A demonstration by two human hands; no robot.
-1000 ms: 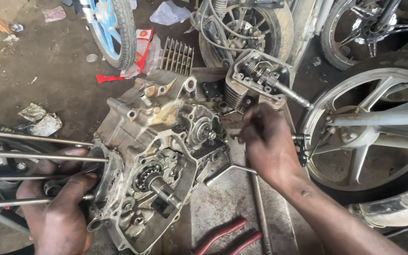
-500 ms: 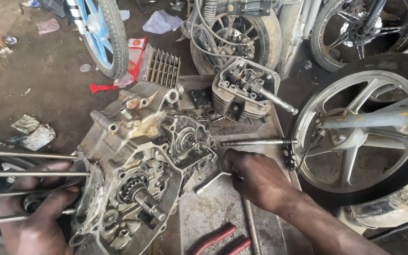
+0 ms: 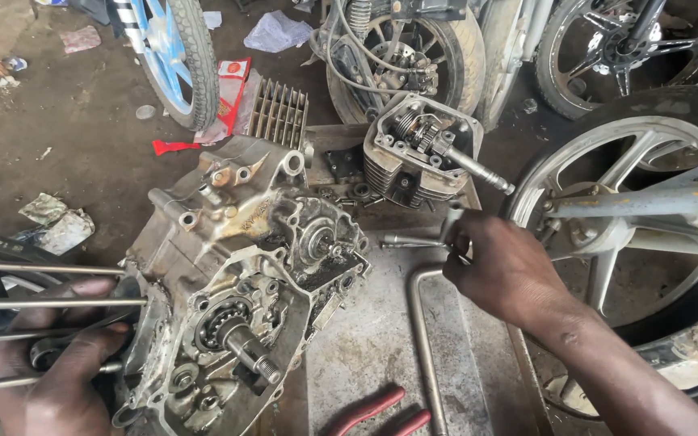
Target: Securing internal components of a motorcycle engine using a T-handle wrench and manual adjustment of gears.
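My left hand (image 3: 62, 367) sits in the lower left of the frame, back of the hand up, fingers curled closed and pointing toward the middle, thumb stretched along the top. My right hand (image 3: 506, 270) is right of centre, closed in a loose fist, knuckles facing left. My right forearm runs down from it to the lower right corner, wrist nearly straight.

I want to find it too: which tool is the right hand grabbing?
Start at the big grey engine case. Just right of it, the right hand grips a metal T-shaped wrench lying on the worktop. Unlike the red-handled pliers below, it is bare steel.
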